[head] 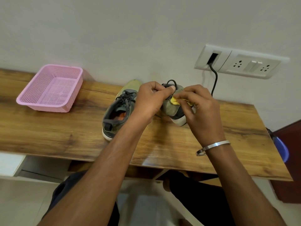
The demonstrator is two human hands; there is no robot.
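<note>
- Left hand [149, 98] curled round the upper of the held shoe [171, 108], thumb laid across it just below the lace loop.
- Right hand [202, 110] pinching a yellow cloth [174, 100] between thumb and fingertips, cloth pressed to the side of the held shoe; silver bangle [211, 146] on that wrist.
- Held shoe gripped between both hands, above the wooden surface [65, 132]; touching it or not, cannot tell.
- Held shoe tipped onto its side, long axis running away from the person: white-soled end nearest, black lace loop at the far end toward the wall.
- Just left of the held shoe, a second shoe [118, 111] flat on its sole, dark heel toward the person, yellow-green toe toward the wall, long axis leaning slightly right; orange insole visible inside its opening.
- Well left of the held shoe, a pink basket [50, 88] on the surface near the wall; inside, only its own perforated floor showing.
- Behind and right of the held shoe, a black cable [215, 79] rising to a white socket panel [241, 62] on the wall.
</note>
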